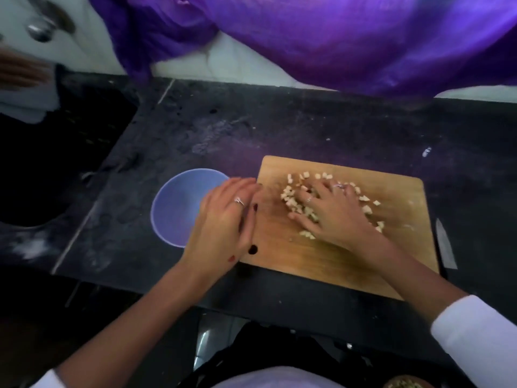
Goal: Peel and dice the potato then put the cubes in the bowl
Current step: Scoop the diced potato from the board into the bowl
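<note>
Wooden cutting board point(330, 247) sits on the dark bench point(251, 130), its long side running roughly from 9 to 3 o'clock and tilting down toward 4. The diced potato cubes point(305, 211) lie scattered over its far half, not yet in the bowl point(179, 205), which looks empty and stands just beside the board's 9 o'clock edge, likely put there so the cubes have a short trip.

Of the hands, the right hand point(333, 211) lies spread over the pile, fingers loosely bent and pointing toward 10 o'clock, seemingly raking cubes together; whether it grips any I cannot tell. The left hand point(226, 219) is released and flat-fingered, standing on edge at the board's left side between board and bowl, probably as a backstop.

A knife point(444, 245) rests off the board at 3 o'clock, blade aligned 12 to 6, set aside since cutting appears finished.
</note>
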### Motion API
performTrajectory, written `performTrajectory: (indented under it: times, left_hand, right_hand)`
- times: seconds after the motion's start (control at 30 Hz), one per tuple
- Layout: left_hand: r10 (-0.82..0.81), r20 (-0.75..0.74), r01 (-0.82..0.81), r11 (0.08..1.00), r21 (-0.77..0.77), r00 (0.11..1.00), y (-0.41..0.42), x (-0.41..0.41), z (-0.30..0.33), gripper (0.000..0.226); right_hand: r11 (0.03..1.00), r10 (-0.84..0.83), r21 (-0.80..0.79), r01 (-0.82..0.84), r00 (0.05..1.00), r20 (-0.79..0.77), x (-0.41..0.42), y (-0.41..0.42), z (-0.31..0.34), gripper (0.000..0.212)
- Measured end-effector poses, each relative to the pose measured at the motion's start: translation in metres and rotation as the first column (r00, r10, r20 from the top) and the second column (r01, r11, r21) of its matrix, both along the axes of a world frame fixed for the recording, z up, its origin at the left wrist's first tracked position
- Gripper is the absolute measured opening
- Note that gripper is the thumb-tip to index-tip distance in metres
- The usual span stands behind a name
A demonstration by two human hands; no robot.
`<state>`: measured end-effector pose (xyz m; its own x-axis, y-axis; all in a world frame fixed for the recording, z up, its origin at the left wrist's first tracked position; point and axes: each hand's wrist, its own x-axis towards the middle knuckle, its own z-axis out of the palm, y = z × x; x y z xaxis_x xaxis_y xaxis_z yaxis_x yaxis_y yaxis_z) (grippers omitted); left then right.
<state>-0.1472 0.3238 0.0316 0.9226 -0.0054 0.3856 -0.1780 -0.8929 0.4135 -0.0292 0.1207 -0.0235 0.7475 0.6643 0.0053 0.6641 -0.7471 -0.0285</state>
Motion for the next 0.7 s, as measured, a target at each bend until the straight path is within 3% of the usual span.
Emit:
performTrajectory:
  times: [0.1,0.23,0.37,0.57,0.7]
  left_hand:
    - [0.295,0.026,-0.295,0.955,-0.016,0.955,0.044,-0.005,0.003,0.038]
    - [0.636,-0.154,-0.651,0.704,-0.284,0.756,0.079,-0.017,-0.016,0.040]
    - [0.639,-0.350,-0.717,0.509,-0.476,0.685,0.079,-0.023,-0.023,0.037]
    - [0.570,-0.349,-0.657,0.528,-0.538,0.744,0.077,-0.011,-0.026,0.031]
    - [0.543,-0.335,-0.626,0.543,-0.560,0.770,0.079,0.008,-0.033,0.029]
  right_hand:
    - [0.995,-0.012,0.100,0.008,0.999,0.040,-0.003,-0.003,-0.004,0.052]
    - [0.975,-0.053,0.219,0.025,0.991,0.124,-0.007,0.001,-0.001,0.044]
    - [0.970,-0.079,0.238,0.038,0.983,0.168,-0.010,0.004,-0.001,0.026]
    - [0.939,-0.192,0.304,0.159,0.978,0.080,-0.004,0.010,0.002,0.027]
    - [0.813,-0.356,0.459,0.359,0.929,-0.097,0.001,0.014,0.011,0.023]
